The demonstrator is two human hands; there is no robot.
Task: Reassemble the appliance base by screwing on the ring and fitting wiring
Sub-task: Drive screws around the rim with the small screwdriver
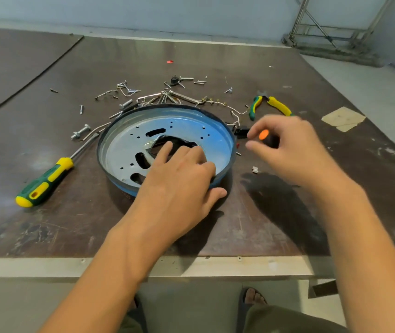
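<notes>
Left hand (179,181) lies flat on the base (225,133), likely steadying it; right hand (290,150) pinches an orange-capped tool (263,135).

**Painted metal on a worn table**

The round, shallow metal base (124,150) is bare grey sheet with a dull sheen inside, and its wall carries patchy blue paint. The dark brown table (71,224) is smooth but scuffed and faintly glossy, edged by a pale metal strip (47,266). The green-and-yellow screwdriver (45,181) and matching pliers (278,105) have plastic-looking grips. Loose screws and bolts (80,132) are bright metal. A tan tape patch (343,118) looks matt and papery. The small black handle with an orange cap (264,137), pinched in the right hand (294,150), is too blurred to judge.
</notes>
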